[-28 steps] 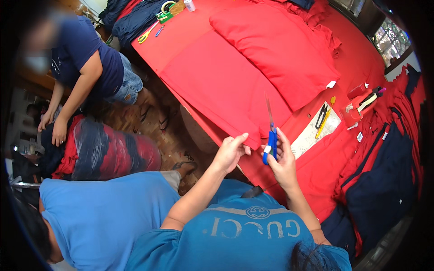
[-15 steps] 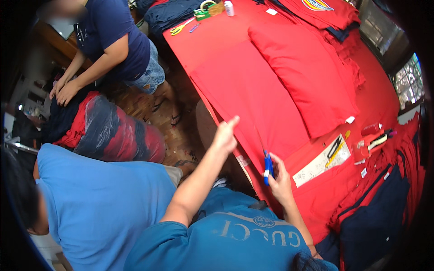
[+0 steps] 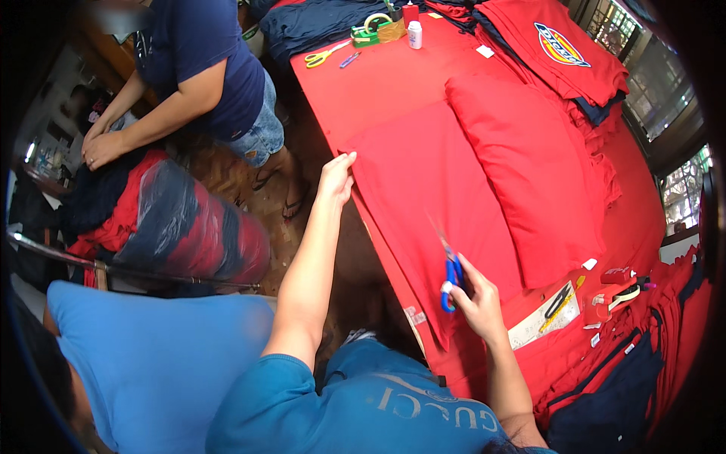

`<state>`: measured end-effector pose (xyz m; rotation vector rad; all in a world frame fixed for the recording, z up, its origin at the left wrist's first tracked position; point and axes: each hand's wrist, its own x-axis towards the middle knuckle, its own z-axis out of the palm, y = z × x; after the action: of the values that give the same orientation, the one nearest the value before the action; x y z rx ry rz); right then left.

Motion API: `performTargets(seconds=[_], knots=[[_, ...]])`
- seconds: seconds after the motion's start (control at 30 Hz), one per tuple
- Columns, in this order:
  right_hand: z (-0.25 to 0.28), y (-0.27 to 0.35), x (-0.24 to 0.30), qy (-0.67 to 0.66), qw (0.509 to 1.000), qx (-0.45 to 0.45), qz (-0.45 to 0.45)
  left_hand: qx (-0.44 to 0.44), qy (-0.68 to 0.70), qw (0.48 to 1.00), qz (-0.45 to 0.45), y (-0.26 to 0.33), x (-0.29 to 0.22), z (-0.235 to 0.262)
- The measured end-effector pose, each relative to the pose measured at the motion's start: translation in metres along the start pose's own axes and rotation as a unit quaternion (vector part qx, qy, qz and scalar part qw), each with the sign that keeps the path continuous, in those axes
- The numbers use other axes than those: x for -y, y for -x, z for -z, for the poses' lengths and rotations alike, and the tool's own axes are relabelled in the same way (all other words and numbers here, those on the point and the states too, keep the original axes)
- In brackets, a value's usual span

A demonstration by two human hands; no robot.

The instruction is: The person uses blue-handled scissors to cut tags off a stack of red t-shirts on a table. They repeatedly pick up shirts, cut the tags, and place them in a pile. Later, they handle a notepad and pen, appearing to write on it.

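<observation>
My right hand holds blue-handled scissors over a flat piece of red fabric. The scissor blades point away from me and look slightly apart. At the fabric's left side, by the table edge, my left hand pinches the cloth between thumb and fingers. To the right of this piece lies a thick folded red bundle.
Yellow scissors, a green tape dispenser and a white bottle stand at the table's far end. Paper lies right of my right hand. Beyond a wrapped bundle at left stands one person; another in light blue is beside me.
My left hand has gone farther up along the table edge and now pinches the cloth. The right hand has shifted slightly, its scissors turned so the blades show more. The view has shifted too.
</observation>
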<state>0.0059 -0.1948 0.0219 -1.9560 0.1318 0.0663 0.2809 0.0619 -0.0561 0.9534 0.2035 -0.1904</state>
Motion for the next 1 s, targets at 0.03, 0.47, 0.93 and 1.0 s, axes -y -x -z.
performTargets(seconds=[0.03, 0.47, 0.93, 1.0], knots=[[-0.006, -0.019, 0.007, 0.022, 0.999, 0.007, 0.035, 0.025, -0.006, 1.000, -0.017, 0.003, -0.004, -0.004], [-0.052, -0.132, 0.027, 0.087, 0.983, 0.005, 0.164, 0.094, -0.130, 0.985, -0.064, 0.053, -0.041, -0.062], [-0.058, -0.139, 0.018, 0.022, 0.986, 0.000, 0.164, 0.095, -0.071, 0.991, -0.059, 0.050, -0.040, -0.055], [-0.058, -0.137, 0.022, 0.059, 0.980, -0.002, 0.191, 0.081, -0.071, 0.992, -0.065, 0.050, -0.039, -0.054]])
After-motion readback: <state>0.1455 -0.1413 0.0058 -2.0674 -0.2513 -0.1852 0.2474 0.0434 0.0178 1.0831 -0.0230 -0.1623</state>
